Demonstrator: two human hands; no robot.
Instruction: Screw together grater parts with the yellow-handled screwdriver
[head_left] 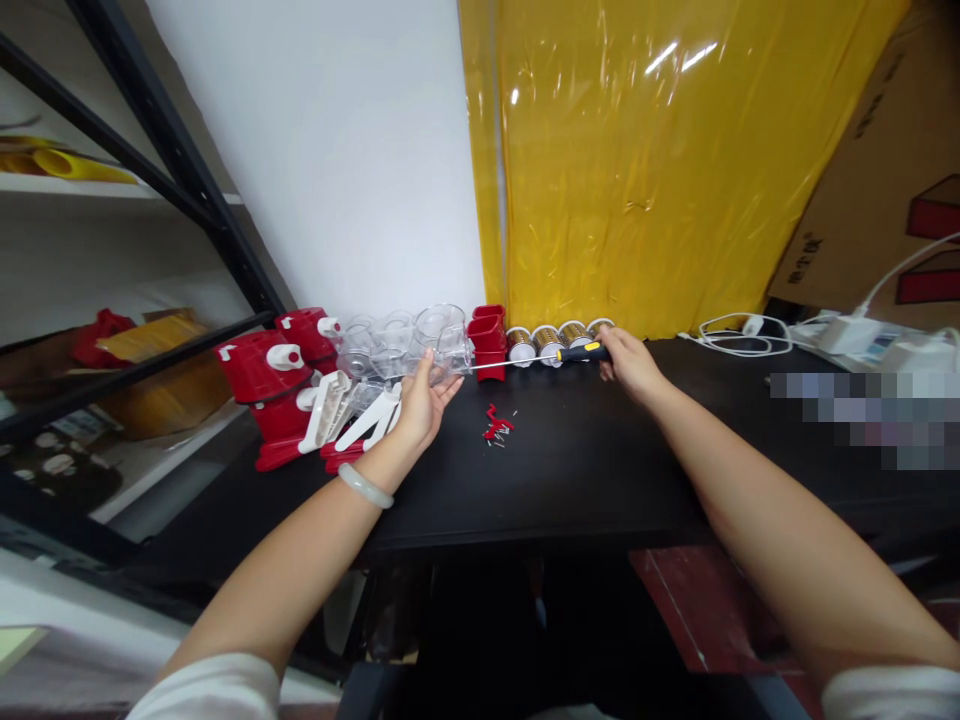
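My left hand (422, 410) is closed around a clear plastic container (441, 335), held just above the black table. My right hand (628, 365) grips a screwdriver (579, 353) by its black and yellow handle. The long thin shaft points left and its end meets the near right side of the container; whether it sits in a screw I cannot tell. Between the hands, small red plastic pieces (496, 430) lie among several loose screws (501, 443). More clear containers (361, 340) stand behind my left hand.
Red plastic housings (262, 370) with white levers (328, 412) stand at the left. Red square tubes (489, 345) and several metal drums with white rims (549, 342) line the back. A white cable (742, 335) and chargers (847, 333) lie right. A black shelf frame (195, 200) rises left.
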